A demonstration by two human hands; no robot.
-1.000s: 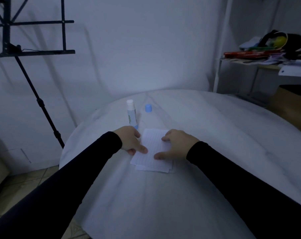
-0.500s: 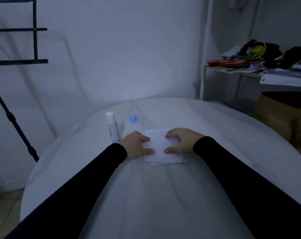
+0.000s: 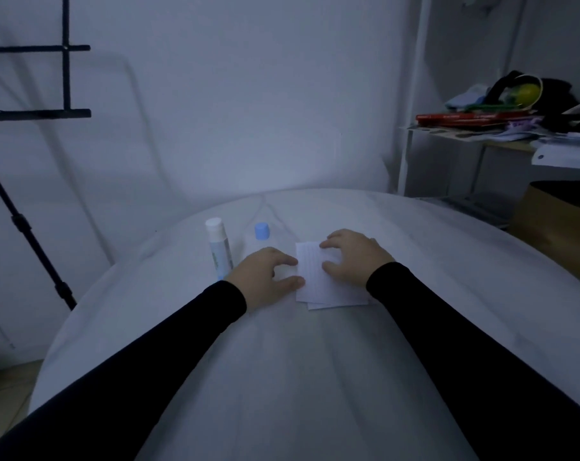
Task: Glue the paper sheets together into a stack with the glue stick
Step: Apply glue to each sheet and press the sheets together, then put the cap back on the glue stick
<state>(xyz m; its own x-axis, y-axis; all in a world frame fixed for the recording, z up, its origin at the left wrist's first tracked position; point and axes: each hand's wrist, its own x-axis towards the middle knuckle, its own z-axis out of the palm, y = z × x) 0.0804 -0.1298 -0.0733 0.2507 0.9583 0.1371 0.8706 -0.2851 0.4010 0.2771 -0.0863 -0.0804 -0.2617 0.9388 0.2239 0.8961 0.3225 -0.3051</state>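
A small stack of white lined paper sheets [image 3: 328, 281] lies on the round white-covered counter [image 3: 315, 377], its lower sheet peeking out at the near edge. The left hand [image 3: 265, 277] touches the stack's left edge with thumb and fingertips, loosely spread, grasping nothing. The right hand [image 3: 351, 257] rests flat on the right side, fingers relaxed, pressing the paper down. Just left of the left hand stands the uncapped white glue stick [image 3: 219, 249], with its light-blue cap [image 3: 262, 231] beside it.
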